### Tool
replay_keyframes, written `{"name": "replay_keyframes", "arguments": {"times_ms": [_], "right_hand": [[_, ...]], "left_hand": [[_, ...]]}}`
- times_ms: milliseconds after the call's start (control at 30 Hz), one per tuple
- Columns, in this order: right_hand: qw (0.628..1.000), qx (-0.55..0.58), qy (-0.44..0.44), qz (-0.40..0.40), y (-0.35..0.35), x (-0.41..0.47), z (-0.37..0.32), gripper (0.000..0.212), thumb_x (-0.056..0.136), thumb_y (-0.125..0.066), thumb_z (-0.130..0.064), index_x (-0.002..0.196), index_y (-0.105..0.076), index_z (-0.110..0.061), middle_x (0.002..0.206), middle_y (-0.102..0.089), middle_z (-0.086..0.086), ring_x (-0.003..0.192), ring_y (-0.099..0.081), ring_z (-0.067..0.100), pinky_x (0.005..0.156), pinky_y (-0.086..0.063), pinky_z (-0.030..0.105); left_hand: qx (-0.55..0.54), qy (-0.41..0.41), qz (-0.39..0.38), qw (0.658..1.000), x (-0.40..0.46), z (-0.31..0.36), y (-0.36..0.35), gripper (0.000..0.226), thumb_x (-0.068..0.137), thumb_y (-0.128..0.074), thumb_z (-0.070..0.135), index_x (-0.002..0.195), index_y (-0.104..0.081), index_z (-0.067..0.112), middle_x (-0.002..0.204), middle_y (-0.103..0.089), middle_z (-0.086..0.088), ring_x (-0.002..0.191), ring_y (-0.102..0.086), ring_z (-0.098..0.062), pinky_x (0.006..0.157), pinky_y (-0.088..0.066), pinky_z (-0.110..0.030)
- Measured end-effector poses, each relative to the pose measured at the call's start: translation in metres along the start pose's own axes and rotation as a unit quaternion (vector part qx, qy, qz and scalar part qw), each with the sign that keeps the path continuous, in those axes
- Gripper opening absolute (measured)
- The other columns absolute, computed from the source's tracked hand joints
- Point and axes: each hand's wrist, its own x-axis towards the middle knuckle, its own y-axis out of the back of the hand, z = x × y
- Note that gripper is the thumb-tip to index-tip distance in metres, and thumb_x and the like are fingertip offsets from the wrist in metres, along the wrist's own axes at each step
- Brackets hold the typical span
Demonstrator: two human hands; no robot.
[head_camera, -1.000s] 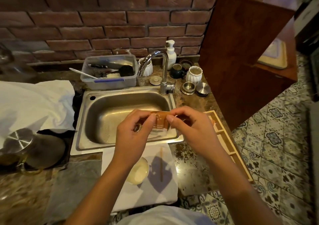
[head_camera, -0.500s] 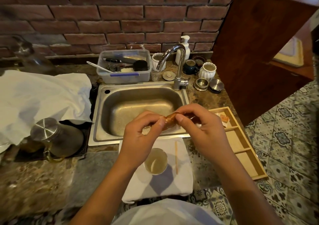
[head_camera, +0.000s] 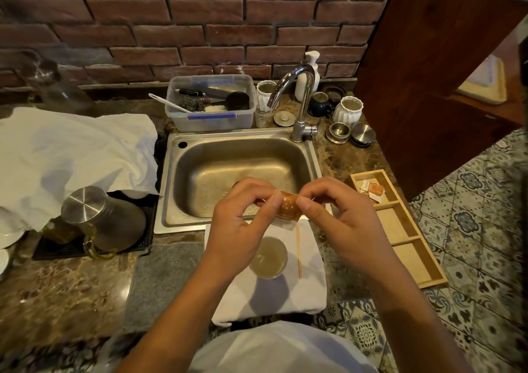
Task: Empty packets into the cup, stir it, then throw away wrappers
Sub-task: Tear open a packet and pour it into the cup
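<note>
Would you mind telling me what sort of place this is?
Probably a small kitchen or café wash-up corner: a steel sink with a faucet, a soap dispenser against the brick wall, and a stone counter.

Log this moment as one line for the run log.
step: opening packet | left hand: pinches orange packet | right hand: pinches packet | cup: on white cloth, below | stir stick: beside cup, untouched

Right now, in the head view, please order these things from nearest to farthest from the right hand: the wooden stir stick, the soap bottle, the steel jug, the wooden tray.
From the right hand:
1. Wooden stir stick, just below it on the white cloth.
2. Wooden tray, to its right on the counter.
3. Soap bottle, behind the tap by the wall.
4. Steel jug, far left.
</note>
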Motion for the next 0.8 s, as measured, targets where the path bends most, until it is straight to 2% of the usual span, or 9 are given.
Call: {"name": "replay_keyframes", "arguments": {"times_ms": [67,133,200,300,367,467,600,733,800], "right_hand": [[0.995,-0.089,0.007,0.034,-0.004,-0.001,0.0,0.008,0.096,-0.065,-0.029,0.093,-0.069,-0.022,0.088,-0.064,-0.013,0.087,-0.061,0.006,0.069,-0.046,0.014],[0.99,-0.13,0.006,0.057,-0.006,-0.002,-0.002,0.008,0.098,-0.065,-0.026,0.093,-0.068,-0.02,0.087,-0.062,-0.013,0.085,-0.059,0.004,0.067,-0.044,0.013],[0.994,-0.099,0.015,0.041,-0.004,-0.005,-0.007,0.01,0.098,-0.063,-0.027,0.095,-0.069,-0.019,0.089,-0.064,-0.011,0.086,-0.06,0.007,0.069,-0.046,0.013],[0.996,-0.073,0.046,0.001,-0.001,-0.006,-0.016,0.013,0.097,-0.063,-0.026,0.097,-0.072,-0.017,0.093,-0.067,-0.008,0.09,-0.063,0.013,0.072,-0.05,0.019],[0.996,-0.075,0.053,-0.008,0.0,-0.005,-0.019,0.014,0.097,-0.063,-0.026,0.097,-0.073,-0.017,0.095,-0.068,-0.008,0.091,-0.064,0.013,0.073,-0.051,0.018],[0.995,-0.091,0.04,0.011,-0.002,-0.004,-0.018,0.013,0.096,-0.064,-0.027,0.096,-0.073,-0.019,0.092,-0.067,-0.01,0.089,-0.062,0.009,0.072,-0.046,0.012],[0.995,-0.102,0.015,0.014,-0.007,-0.005,-0.017,0.008,0.098,-0.064,-0.027,0.099,-0.071,-0.022,0.092,-0.065,-0.012,0.089,-0.061,0.006,0.072,-0.045,0.01],[0.995,-0.088,0.027,-0.028,-0.003,-0.006,-0.018,0.007,0.097,-0.068,-0.024,0.101,-0.073,-0.021,0.092,-0.067,-0.011,0.09,-0.063,0.013,0.073,-0.051,0.02],[0.997,-0.067,0.038,-0.026,-0.001,-0.006,-0.017,0.007,0.097,-0.068,-0.022,0.101,-0.074,-0.019,0.091,-0.067,-0.01,0.089,-0.064,0.016,0.072,-0.051,0.021]], "left_hand": [[-0.01,0.003,0.006,1.0,-0.001,0.003,0.001,0.008,0.093,-0.069,0.016,0.09,-0.073,0.009,0.093,-0.068,0.0,0.093,-0.064,-0.02,0.082,-0.052,-0.028],[-0.018,-0.003,0.01,1.0,-0.002,0.005,0.004,0.004,0.092,-0.069,0.014,0.091,-0.072,0.011,0.094,-0.068,0.002,0.092,-0.065,-0.02,0.081,-0.053,-0.029],[-0.025,0.006,0.005,1.0,-0.001,0.006,0.005,0.007,0.091,-0.07,0.02,0.097,-0.071,0.018,0.096,-0.068,0.006,0.095,-0.065,-0.021,0.083,-0.054,-0.03],[-0.064,0.058,-0.01,0.996,-0.001,0.003,0.007,0.024,0.09,-0.073,0.026,0.112,-0.066,0.029,0.103,-0.07,0.008,0.101,-0.067,-0.02,0.088,-0.056,-0.031],[-0.052,0.039,-0.024,0.998,-0.001,0.001,0.007,0.016,0.091,-0.07,0.03,0.107,-0.07,0.031,0.102,-0.07,0.007,0.101,-0.067,-0.022,0.089,-0.056,-0.036],[-0.07,0.013,-0.023,0.997,-0.001,0.0,0.007,0.011,0.09,-0.066,0.028,0.097,-0.074,0.023,0.097,-0.07,0.002,0.096,-0.066,-0.027,0.086,-0.055,-0.045],[-0.125,0.051,-0.036,0.99,-0.001,-0.001,0.006,0.012,0.089,-0.068,0.024,0.094,-0.073,0.015,0.094,-0.072,-0.003,0.091,-0.07,-0.025,0.085,-0.057,-0.054],[-0.066,0.075,-0.03,0.995,-0.001,-0.002,0.003,0.016,0.089,-0.067,0.036,0.087,-0.073,0.021,0.086,-0.073,0.002,0.086,-0.071,-0.021,0.083,-0.057,-0.05],[-0.045,0.069,-0.025,0.996,-0.001,0.001,0.001,0.016,0.091,-0.065,0.036,0.086,-0.073,0.023,0.085,-0.072,0.004,0.086,-0.07,-0.021,0.082,-0.057,-0.047]]}}
